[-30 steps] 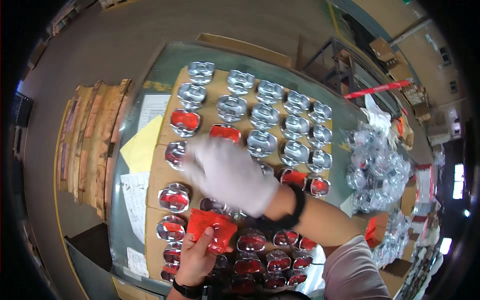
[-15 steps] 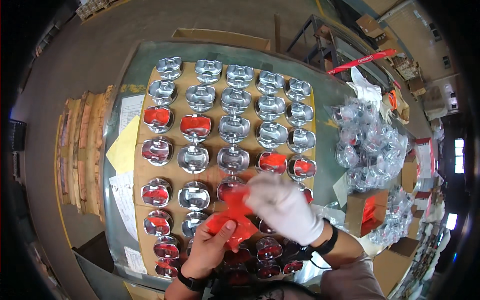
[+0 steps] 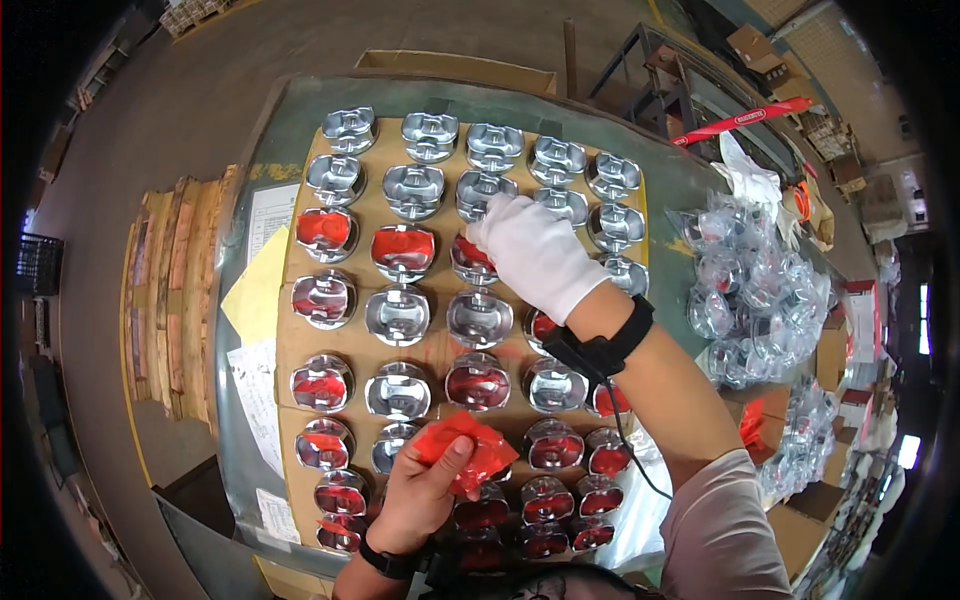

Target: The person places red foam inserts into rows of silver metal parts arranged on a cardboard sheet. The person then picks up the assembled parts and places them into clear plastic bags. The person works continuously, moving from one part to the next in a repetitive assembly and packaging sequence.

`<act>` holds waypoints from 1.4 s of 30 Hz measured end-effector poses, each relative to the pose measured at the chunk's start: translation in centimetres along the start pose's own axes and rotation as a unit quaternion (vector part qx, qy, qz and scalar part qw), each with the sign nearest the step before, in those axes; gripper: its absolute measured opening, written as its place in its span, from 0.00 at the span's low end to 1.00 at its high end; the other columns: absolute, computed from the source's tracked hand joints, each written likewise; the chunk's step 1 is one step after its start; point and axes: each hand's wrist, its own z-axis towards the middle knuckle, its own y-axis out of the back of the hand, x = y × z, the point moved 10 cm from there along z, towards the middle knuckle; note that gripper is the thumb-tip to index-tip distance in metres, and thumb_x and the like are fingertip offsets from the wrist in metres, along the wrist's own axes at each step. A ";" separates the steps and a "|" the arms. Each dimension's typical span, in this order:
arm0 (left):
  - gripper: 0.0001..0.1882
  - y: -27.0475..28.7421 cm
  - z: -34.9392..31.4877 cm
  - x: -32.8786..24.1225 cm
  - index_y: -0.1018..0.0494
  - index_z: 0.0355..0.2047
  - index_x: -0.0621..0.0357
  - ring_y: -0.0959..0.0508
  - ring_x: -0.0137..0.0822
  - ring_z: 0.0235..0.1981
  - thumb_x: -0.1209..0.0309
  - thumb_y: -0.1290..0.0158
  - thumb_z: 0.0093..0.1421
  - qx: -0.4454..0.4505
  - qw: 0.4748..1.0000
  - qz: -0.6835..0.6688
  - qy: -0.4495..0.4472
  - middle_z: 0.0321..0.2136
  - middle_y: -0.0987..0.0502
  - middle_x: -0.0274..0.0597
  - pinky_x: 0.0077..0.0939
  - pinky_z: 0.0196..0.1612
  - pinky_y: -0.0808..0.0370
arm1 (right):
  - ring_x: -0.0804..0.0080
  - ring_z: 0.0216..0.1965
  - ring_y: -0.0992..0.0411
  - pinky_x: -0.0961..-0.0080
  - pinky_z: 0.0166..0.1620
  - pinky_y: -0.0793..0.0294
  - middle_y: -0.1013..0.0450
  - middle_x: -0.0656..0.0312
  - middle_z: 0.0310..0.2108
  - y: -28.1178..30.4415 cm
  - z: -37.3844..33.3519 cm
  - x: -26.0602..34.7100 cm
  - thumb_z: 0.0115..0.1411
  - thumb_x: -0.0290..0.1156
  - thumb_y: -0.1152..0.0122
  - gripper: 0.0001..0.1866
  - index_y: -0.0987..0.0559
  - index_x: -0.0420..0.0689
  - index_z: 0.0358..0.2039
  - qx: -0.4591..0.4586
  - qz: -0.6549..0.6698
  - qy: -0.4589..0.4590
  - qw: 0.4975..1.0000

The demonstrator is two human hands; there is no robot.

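Observation:
My left hand (image 3: 418,492), bare, grips a bunch of red plastic packets (image 3: 484,452) under its thumb, low over the near rows. Farther out, my right hand (image 3: 540,255) wears a white glove and reaches over the piston rows. Its fingertips pinch at a red packet (image 3: 470,252) lying in the hollow of a piston (image 3: 472,274); the glove partly hides both. Shiny metal pistons stand in rows on a cardboard sheet (image 3: 380,345). Several hold red packets, such as the piston (image 3: 403,250) to the left; those in the far rows, like one piston (image 3: 430,137), show bare metal.
Clear plastic-bagged pistons (image 3: 750,290) are piled at the table's right, near an open carton (image 3: 770,425) with red packets inside. White cloth (image 3: 745,170) lies at the far right. Papers and a yellow sheet (image 3: 256,285) line the left edge. Wooden pallets (image 3: 175,295) stand beyond it.
My right hand has moved away from my left hand, forward to a piston in the third row, taking a red packet there. My left hand still holds its bunch.

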 end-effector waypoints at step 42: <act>0.21 -2.2 1.0 2.1 0.33 0.52 0.65 0.20 0.39 0.43 0.73 0.42 0.60 0.058 0.997 0.021 0.039 0.47 0.23 0.51 0.25 0.32 0.20 | 0.79 0.30 0.27 0.78 0.35 0.27 0.23 0.59 0.30 5.3 -17.2 -21.8 0.58 0.21 0.42 0.05 0.21 0.39 0.35 -0.268 0.320 -0.317 0.852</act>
